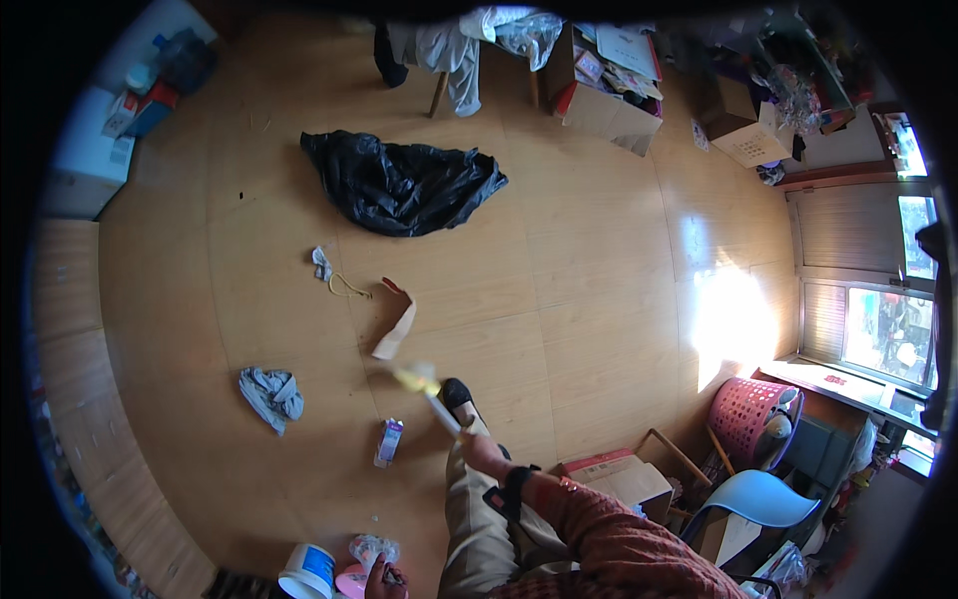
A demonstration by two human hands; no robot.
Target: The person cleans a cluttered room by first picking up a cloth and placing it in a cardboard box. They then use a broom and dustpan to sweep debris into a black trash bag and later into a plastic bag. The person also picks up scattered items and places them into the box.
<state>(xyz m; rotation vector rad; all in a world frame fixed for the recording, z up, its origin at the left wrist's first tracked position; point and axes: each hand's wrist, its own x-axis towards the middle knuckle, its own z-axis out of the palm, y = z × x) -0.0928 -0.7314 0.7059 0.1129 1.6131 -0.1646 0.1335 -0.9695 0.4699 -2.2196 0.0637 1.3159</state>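
Note:
My right hand (483, 454), with a black strap on the wrist, grips the white handle (447, 417) of a tool whose yellowish head (416, 378) is blurred, just above the floor. Ahead of the head lies a strip of card or paper (397, 329); a yellow cord loop (346, 286) and a crumpled wrapper (321, 263) are beyond it. A small printed carton (388, 443) and a grey-blue cloth (272, 397) are to the left. My left hand (386, 579) is at the bottom edge, its fingers curled, beside a clear plastic bag (373, 550) and a pink object (352, 580); its grip is unclear.
A black plastic bag (404, 183) lies spread on the wood-look floor. A white tub (307, 570) stands bottom left. Cardboard boxes (617, 479), a blue chair (760, 498) and a pink basket (741, 419) are at right. An open box of papers (610, 120) stands at the top.

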